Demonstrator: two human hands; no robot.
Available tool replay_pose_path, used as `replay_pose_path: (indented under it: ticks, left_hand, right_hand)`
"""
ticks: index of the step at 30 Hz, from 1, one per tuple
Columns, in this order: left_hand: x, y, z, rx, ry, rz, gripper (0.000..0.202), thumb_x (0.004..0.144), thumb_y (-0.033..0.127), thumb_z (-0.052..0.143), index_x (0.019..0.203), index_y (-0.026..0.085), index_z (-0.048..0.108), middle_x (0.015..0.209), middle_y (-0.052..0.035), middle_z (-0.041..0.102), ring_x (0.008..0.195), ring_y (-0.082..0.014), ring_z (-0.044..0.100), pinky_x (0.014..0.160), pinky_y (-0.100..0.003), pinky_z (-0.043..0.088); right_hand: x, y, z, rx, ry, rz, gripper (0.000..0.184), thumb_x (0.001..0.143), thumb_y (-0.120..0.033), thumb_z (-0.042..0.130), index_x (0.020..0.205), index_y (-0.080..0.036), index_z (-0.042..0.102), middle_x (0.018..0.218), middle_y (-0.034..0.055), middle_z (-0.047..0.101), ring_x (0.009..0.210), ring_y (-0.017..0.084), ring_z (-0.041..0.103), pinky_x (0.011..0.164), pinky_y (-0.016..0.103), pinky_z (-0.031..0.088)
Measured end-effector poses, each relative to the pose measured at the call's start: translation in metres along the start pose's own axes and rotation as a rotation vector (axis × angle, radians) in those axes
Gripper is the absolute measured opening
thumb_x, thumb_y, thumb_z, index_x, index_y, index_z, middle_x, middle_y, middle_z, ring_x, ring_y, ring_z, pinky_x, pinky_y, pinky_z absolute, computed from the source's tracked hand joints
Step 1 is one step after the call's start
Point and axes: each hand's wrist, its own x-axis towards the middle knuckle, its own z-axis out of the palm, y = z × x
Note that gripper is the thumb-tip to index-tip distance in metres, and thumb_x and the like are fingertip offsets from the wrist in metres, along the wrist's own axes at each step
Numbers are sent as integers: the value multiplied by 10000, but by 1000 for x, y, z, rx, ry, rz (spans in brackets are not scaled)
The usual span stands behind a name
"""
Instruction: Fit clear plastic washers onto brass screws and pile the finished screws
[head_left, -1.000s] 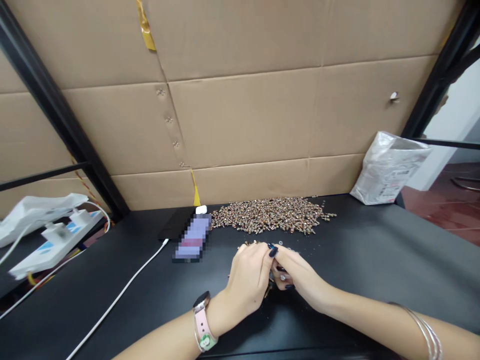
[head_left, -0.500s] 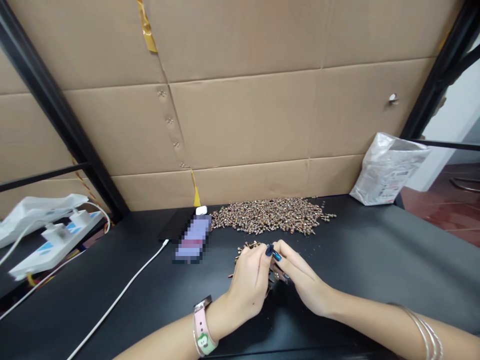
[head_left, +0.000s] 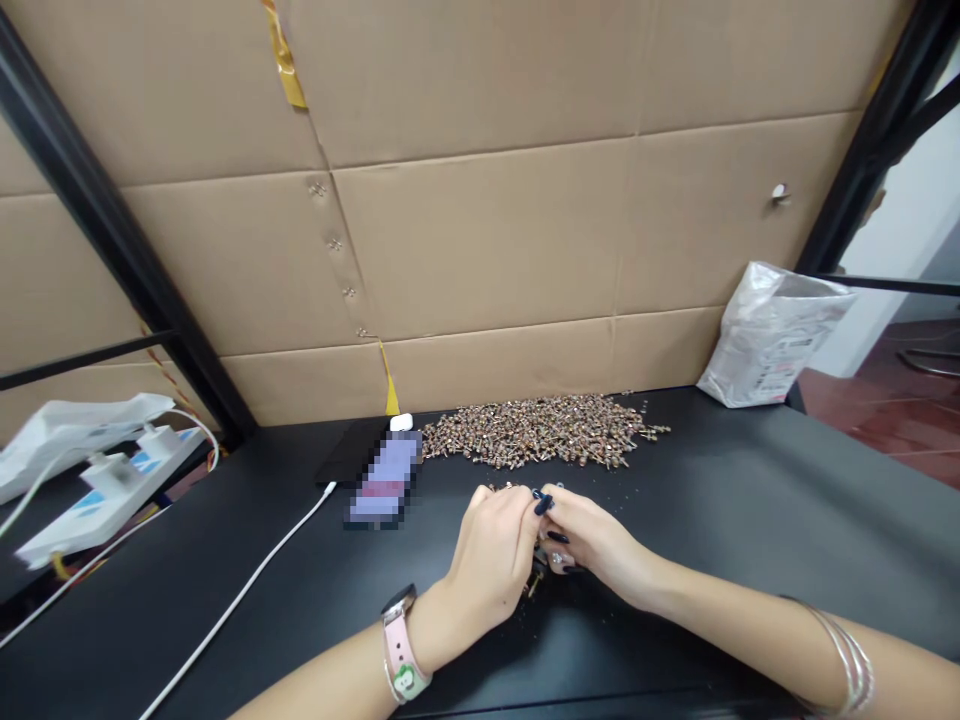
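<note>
Left hand (head_left: 491, 553) and right hand (head_left: 600, 545) curled closed together, gripping small screws (head_left: 534, 583), partly hidden; screw pile (head_left: 540, 432) lies just beyond on the worktop (head_left: 750, 490), within easy reach

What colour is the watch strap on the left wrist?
The strap is pale pink, best seen in the head view.

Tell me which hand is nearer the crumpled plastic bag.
Right. The right hand sits in front of the bag, off to its left in view; the left hand lies further from it, on the right hand's far side.
</note>
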Motion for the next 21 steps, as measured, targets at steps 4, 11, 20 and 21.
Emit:
replay_pose_path:
  ticks: [4, 11, 20, 21]
  left_hand:
    - [-1, 1, 2, -50, 8, -38, 330, 975, 262, 190, 743, 194, 415, 721, 0, 519, 643, -145, 436, 662, -295, 310]
    - [-5, 7, 3, -205, 120, -154, 340, 972, 293, 191, 761, 202, 442, 743, -13, 551, 689, -158, 474, 696, -305, 330]
    - [7, -11, -8, -2, -42, -214, 350, 936, 274, 281, 609, 187, 371, 541, 44, 467, 507, -114, 415, 585, -263, 248]
    - [7, -12, -7, 44, -61, -200, 331, 919, 249, 307, 603, 184, 382, 538, 44, 481, 506, -113, 425, 594, -265, 243]
  right_hand:
    - [-5, -1, -2, -343, 24, -151, 317, 921, -458, 359, 730, -205, 370, 673, -45, 353, 591, 111, 317, 563, 245, 308]
    - [-11, -10, -1, -832, 62, -392, 198, 957, -284, 271, 825, -210, 398, 804, 6, 432, 707, 151, 390, 690, 295, 346]
    - [0, -26, -33, -1331, 18, -413, 74, 829, -148, 444, 780, -201, 459, 785, 26, 478, 695, 164, 430, 636, 291, 367]
    - [1, -27, -37, -1376, 14, -412, 48, 813, -155, 473, 792, -198, 480, 807, 34, 489, 720, 172, 447, 652, 294, 377]
